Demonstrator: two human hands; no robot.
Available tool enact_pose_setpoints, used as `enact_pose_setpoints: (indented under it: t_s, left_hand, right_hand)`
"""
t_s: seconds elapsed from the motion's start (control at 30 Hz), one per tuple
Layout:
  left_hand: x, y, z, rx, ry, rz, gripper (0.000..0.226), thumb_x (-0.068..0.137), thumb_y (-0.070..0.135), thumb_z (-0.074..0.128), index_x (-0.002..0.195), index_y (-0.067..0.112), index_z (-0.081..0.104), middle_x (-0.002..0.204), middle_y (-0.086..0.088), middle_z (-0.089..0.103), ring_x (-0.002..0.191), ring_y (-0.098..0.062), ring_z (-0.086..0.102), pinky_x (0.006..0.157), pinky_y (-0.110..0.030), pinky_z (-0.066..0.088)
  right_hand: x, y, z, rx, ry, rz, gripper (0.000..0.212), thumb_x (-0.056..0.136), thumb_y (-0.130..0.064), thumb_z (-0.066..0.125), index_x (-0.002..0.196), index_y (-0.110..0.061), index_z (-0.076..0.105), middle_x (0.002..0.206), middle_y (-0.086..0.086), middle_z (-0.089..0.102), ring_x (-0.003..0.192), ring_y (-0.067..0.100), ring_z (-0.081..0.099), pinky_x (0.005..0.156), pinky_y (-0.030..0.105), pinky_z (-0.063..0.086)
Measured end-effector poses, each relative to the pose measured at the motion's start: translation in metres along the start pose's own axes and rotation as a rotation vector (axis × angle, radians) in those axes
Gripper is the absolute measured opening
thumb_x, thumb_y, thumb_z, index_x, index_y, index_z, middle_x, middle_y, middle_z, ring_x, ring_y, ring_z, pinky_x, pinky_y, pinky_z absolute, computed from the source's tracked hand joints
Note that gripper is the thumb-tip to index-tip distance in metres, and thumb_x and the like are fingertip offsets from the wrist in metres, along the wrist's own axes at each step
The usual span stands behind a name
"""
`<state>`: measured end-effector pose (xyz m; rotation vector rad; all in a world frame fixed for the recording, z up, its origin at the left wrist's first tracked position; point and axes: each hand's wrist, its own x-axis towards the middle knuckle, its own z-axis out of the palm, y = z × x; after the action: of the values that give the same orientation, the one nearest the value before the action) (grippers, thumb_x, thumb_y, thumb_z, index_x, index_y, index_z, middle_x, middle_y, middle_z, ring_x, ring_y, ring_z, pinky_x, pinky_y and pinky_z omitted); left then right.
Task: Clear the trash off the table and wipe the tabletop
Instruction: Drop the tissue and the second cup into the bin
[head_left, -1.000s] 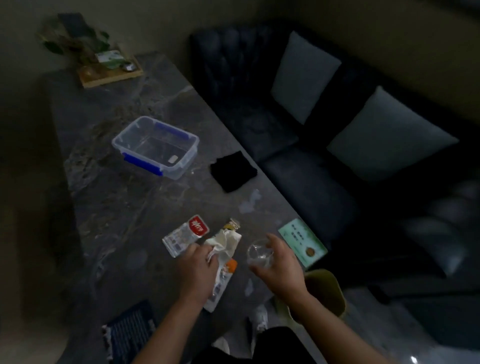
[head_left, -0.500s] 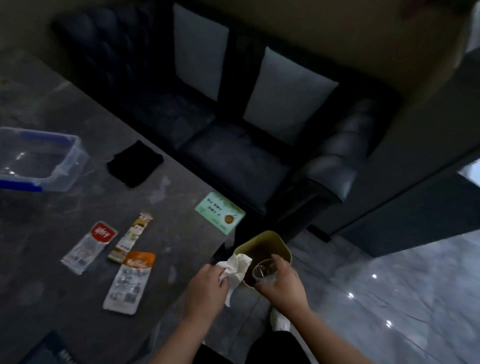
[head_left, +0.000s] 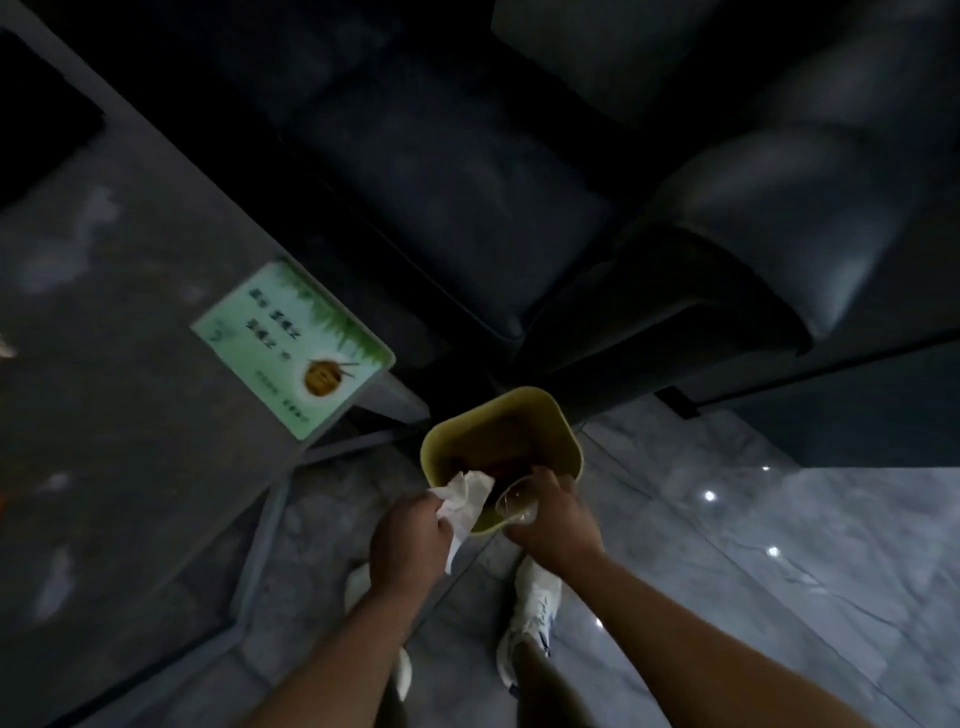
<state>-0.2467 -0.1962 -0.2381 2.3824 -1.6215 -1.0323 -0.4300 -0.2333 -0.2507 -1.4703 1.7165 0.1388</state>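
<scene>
My left hand (head_left: 408, 538) is closed around a crumpled white tissue (head_left: 464, 497), held over the near rim of a yellow trash bin (head_left: 550, 423) on the floor. My right hand (head_left: 553, 522) grips a small clear plastic cup (head_left: 516, 505), tilted at the bin's near edge. The bin stands just beyond the corner of the dark marble table (head_left: 130, 415). A green card (head_left: 291, 345) lies on the table close to that corner.
A dark leather sofa (head_left: 467, 156) runs along the table's far side, its armrest (head_left: 779, 218) right behind the bin. Glossy grey marble floor (head_left: 753, 545) spreads to the right. My white shoes (head_left: 535, 597) stand below the bin.
Both hands carried the tissue and the cup from the tabletop over to the bin's rim. My view swung right and down, so the wrappers and the plastic box left the frame.
</scene>
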Motion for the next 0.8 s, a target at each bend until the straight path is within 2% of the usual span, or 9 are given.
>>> enact_pose_setpoints:
  t_s: [0.17,0.3,0.4,0.5,0.63,0.73,0.8]
  left_hand:
    - [0.081,-0.018,0.074,0.105,-0.034,0.019,0.027,0.094,0.027,0.053,0.116,0.018,0.065,0.114,-0.008,0.067,0.102,-0.025,0.063,0.074,-0.029,0.043]
    - [0.127,-0.028,0.119,0.157,0.012,0.080,0.019,0.093,0.027,0.057,0.109,0.019,0.064,0.110,-0.003,0.067,0.098,-0.021,0.065,0.072,-0.027,0.047]
    - [0.150,-0.038,0.149,0.226,0.004,0.168,0.021,0.096,0.020,0.052,0.113,0.016,0.063,0.115,-0.005,0.067,0.103,-0.021,0.063,0.078,-0.027,0.046]
    - [0.168,-0.050,0.173,0.320,0.008,0.253,0.021,0.098,0.019,0.046,0.111,0.016,0.062,0.114,-0.004,0.067,0.104,-0.019,0.062,0.083,-0.026,0.047]
    - [0.176,-0.056,0.188,0.495,-0.012,0.288,0.024,0.099,0.026,0.045,0.109,0.018,0.065,0.110,-0.005,0.064,0.099,-0.022,0.060,0.080,-0.032,0.050]
    - [0.163,-0.059,0.186,0.502,-0.031,0.334,0.030,0.092,0.022,0.050,0.120,0.019,0.061,0.121,-0.006,0.059,0.105,-0.027,0.054,0.085,-0.040,0.046]
    - [0.151,-0.058,0.178,0.459,-0.039,0.378,0.048,0.090,0.022,0.051,0.139,0.020,0.049,0.137,-0.006,0.052,0.118,-0.029,0.050,0.098,-0.043,0.043]
  right_hand:
    - [0.093,0.032,0.050,0.050,0.038,-0.011,0.085,0.077,-0.037,0.079,0.146,-0.024,0.030,0.138,0.005,0.044,0.123,0.028,0.051,0.098,0.047,0.051]
    - [0.150,0.054,0.086,0.099,0.079,0.001,0.078,0.084,-0.030,0.073,0.147,-0.026,0.027,0.139,0.003,0.043,0.123,0.026,0.051,0.098,0.045,0.048]
    - [0.179,0.071,0.109,0.036,0.061,-0.009,0.071,0.087,-0.032,0.068,0.144,-0.028,0.027,0.138,0.002,0.043,0.119,0.024,0.053,0.091,0.040,0.048]
    - [0.201,0.088,0.125,-0.054,0.046,-0.004,0.068,0.084,-0.027,0.072,0.140,-0.026,0.032,0.136,0.005,0.045,0.112,0.024,0.057,0.086,0.037,0.050]
    - [0.216,0.097,0.136,-0.156,-0.018,0.003,0.077,0.082,-0.023,0.074,0.144,-0.023,0.028,0.142,0.011,0.042,0.119,0.031,0.054,0.094,0.043,0.051]
    - [0.211,0.094,0.133,-0.183,-0.027,0.007,0.084,0.083,-0.025,0.073,0.149,-0.024,0.022,0.147,0.012,0.037,0.127,0.036,0.048,0.101,0.048,0.048]
    - [0.201,0.089,0.125,-0.190,-0.013,0.000,0.081,0.082,-0.026,0.073,0.148,-0.024,0.027,0.146,0.010,0.040,0.128,0.033,0.046,0.102,0.047,0.045]
